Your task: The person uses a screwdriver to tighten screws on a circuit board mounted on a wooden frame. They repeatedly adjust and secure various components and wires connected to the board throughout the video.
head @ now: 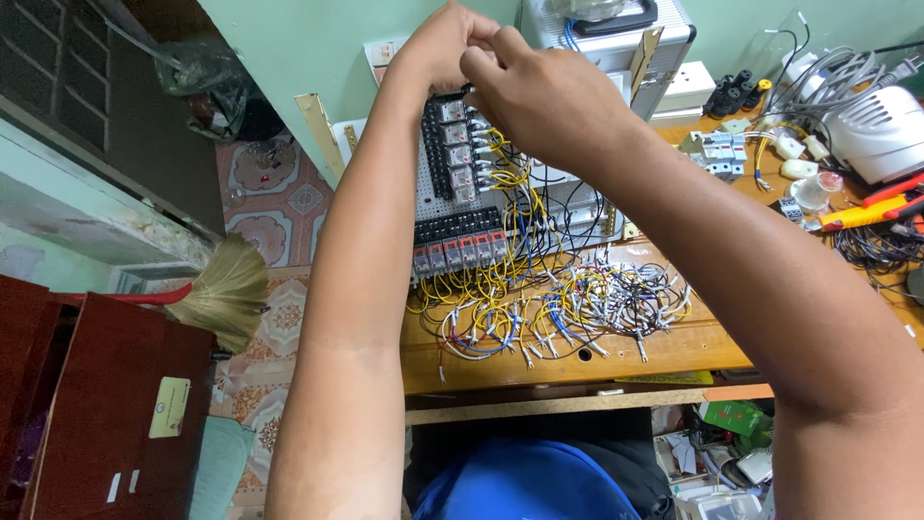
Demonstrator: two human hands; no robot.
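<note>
At top centre, both hands, left hand (445, 43) and right hand (539, 91), pinch narrowly at the relay board (452, 183); what each grip holds, I cannot tell.

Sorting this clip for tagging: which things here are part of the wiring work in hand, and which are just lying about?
In hand:
left hand
right hand
relay panel
loose wires

Lying about:
broom
red cabinet
white device
orange-handled tool
</note>
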